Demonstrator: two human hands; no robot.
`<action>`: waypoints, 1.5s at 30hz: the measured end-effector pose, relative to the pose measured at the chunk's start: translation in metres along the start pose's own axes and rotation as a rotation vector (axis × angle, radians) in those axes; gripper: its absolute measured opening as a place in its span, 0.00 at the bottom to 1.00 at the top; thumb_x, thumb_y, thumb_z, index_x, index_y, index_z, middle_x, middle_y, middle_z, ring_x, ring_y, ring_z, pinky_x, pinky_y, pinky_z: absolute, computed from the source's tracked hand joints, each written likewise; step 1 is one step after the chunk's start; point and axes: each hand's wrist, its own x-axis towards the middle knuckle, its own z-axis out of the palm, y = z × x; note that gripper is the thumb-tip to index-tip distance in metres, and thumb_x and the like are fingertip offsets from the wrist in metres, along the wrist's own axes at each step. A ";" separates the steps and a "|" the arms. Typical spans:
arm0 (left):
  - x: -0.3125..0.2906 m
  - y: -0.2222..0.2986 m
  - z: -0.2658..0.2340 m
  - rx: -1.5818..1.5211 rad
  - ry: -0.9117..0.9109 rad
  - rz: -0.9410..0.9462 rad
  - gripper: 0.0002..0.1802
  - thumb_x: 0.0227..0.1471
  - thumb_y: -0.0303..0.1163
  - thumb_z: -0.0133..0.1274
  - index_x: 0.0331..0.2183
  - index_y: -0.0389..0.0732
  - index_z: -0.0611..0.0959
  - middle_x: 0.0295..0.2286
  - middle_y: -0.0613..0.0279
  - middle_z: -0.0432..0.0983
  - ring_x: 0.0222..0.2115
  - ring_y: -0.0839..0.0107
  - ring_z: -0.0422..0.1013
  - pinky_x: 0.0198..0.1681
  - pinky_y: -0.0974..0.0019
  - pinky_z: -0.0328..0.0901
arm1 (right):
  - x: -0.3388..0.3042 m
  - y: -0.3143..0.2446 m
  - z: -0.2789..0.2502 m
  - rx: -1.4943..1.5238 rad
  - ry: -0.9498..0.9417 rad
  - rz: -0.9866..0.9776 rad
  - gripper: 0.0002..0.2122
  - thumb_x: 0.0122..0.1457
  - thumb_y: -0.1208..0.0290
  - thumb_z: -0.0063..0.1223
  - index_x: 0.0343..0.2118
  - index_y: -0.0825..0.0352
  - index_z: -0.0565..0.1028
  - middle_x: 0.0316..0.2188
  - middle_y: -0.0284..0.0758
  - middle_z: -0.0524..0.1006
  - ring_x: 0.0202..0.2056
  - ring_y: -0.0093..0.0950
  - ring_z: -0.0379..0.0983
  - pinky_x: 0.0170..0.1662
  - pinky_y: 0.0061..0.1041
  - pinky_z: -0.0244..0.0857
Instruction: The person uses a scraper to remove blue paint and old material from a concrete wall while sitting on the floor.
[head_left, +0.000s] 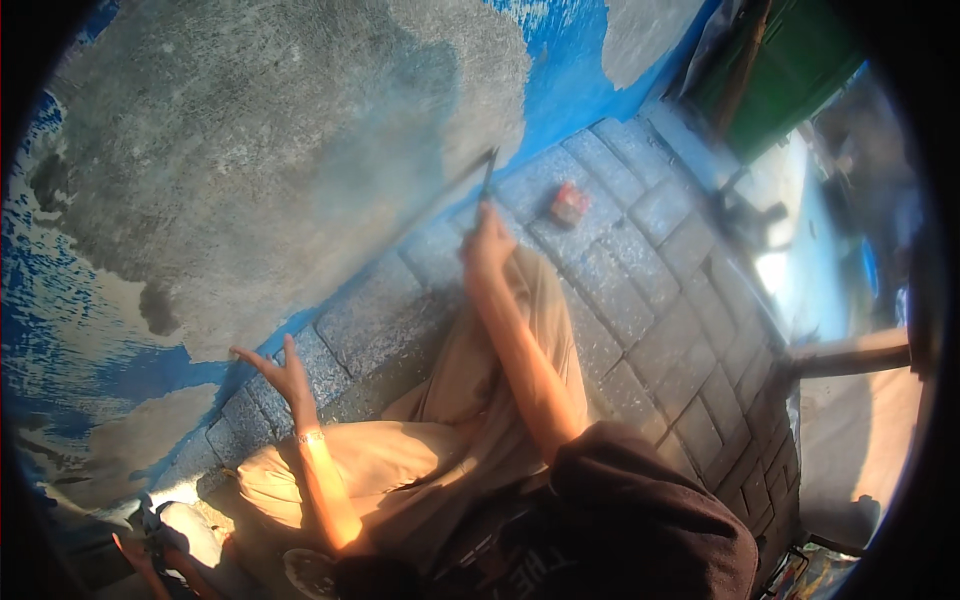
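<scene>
My right hand point(487, 243) is closed round the handle of a paint scraper point(490, 178), its thin dark blade seen almost edge-on. The blade's tip reaches the foot of the wall point(300, 130), where a strip of blue paint meets bare grey plaster. I cannot tell whether it touches. My left hand point(287, 378) is raised near the wall's base with its fingers spread and nothing in it. Large grey patches break up the blue paint, and ragged blue remnants show at the left. My knees, in tan trousers point(340, 460), are folded beneath my arms.
A crumpled red and white packet point(569, 204) lies on the grey paving blocks point(640, 270), right of the scraper. Pale flecks are scattered over the paving. Another person's limbs point(150, 565) show at lower left. A green panel point(790, 80) stands at upper right, above blurred clutter.
</scene>
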 end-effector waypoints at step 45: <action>0.002 -0.003 0.003 0.021 -0.012 -0.004 0.57 0.47 0.34 0.58 0.60 0.39 0.32 0.61 0.44 0.25 0.63 0.57 0.30 0.62 0.56 0.44 | -0.048 0.054 0.003 -0.235 0.068 0.091 0.20 0.60 0.62 0.48 0.56 0.57 0.67 0.11 0.24 0.60 0.10 0.16 0.53 0.11 0.20 0.48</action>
